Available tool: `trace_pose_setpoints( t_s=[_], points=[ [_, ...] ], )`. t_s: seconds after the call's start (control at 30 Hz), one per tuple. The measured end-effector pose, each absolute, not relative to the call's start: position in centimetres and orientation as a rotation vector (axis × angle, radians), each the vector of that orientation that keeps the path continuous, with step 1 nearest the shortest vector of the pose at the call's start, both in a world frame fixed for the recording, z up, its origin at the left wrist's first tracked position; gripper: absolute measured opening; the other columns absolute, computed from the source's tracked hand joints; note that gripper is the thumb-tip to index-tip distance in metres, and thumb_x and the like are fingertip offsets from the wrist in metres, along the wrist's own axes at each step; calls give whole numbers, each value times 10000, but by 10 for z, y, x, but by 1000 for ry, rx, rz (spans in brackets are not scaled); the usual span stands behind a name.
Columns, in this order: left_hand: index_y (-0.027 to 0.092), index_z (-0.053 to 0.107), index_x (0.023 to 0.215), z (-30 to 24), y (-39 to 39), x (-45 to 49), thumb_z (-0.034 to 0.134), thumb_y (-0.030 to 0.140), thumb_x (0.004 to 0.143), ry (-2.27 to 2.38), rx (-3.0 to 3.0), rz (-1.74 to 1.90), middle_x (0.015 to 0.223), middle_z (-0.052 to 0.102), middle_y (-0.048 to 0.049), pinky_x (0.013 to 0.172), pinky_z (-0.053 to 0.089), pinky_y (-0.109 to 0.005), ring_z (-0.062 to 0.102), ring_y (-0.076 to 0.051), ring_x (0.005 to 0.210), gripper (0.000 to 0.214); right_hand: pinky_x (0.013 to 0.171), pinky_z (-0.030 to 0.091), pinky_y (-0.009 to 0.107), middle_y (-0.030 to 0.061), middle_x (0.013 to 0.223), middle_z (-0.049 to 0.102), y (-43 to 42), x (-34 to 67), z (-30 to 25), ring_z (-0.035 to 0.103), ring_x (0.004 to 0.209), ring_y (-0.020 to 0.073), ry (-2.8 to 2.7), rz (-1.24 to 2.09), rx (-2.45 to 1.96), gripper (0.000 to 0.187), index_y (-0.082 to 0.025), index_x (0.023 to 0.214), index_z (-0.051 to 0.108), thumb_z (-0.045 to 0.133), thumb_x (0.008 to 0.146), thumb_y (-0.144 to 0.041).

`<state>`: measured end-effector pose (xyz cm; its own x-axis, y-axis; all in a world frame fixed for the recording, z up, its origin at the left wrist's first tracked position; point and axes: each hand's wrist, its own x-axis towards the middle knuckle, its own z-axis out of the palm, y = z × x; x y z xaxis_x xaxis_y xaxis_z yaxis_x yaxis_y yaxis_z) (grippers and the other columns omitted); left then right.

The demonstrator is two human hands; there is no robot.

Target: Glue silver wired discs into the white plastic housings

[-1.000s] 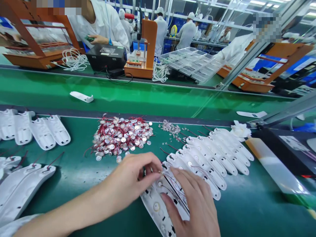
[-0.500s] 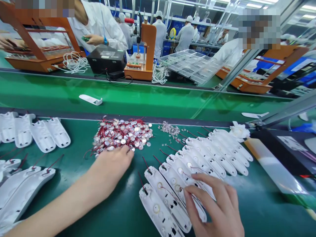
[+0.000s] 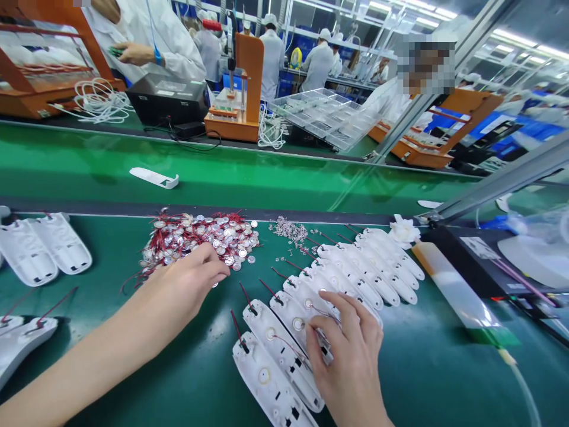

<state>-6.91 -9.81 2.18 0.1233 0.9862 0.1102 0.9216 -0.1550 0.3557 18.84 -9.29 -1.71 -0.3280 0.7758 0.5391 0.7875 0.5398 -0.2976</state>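
Head view: the green table (image 3: 422, 367) carries a row of white housings (image 3: 355, 270), long axes 10-to-4 o'clock. The pile of wired discs (image 3: 200, 234) sits at 12 o'clock of the left hand (image 3: 186, 281), touching it; fingers curled, grip cannot be told. The right hand (image 3: 351, 356), farther off, is spread flat on one housing.

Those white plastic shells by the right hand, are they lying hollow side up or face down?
Hollow side up. The white shells show round discs seated inside them, with red wires attached, and the right hand rests its fingers on one.
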Motion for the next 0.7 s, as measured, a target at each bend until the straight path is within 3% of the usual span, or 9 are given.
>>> trace_pose_setpoints(
  t_s=[0.27,0.37,0.5,0.7],
  points=[
    [229,566,950,31,-98,-62,370,262,927,1854,2231,736,898,568,-10,655,431,-259,584,-133,707,199,858,303,473,70,1056,577,-93,182,-24,451,1064,292,-2046,15,-1276,271,-191,676,570,412,895,-201],
    [223,550,987,34,-97,-60,378,238,918,1858,2216,799,894,566,-20,654,424,-254,574,-143,748,186,832,312,458,73,1055,576,-94,181,-19,464,1037,290,-2051,15,-1285,234,-201,748,608,424,891,-223],
    [246,543,1071,38,-95,-59,356,158,914,1774,2254,879,889,539,-20,624,414,-230,536,-120,728,259,857,293,472,60,1132,542,-91,188,-14,435,1094,290,-2186,9,-1188,299,-237,834,636,387,821,-72],
    [230,576,943,41,-99,-49,445,195,886,1703,2034,986,850,588,-1,591,431,-214,558,-119,736,148,916,232,522,30,1187,526,-87,192,-11,375,1182,289,-2356,44,-1158,413,-258,831,636,355,741,31]
  ],
)
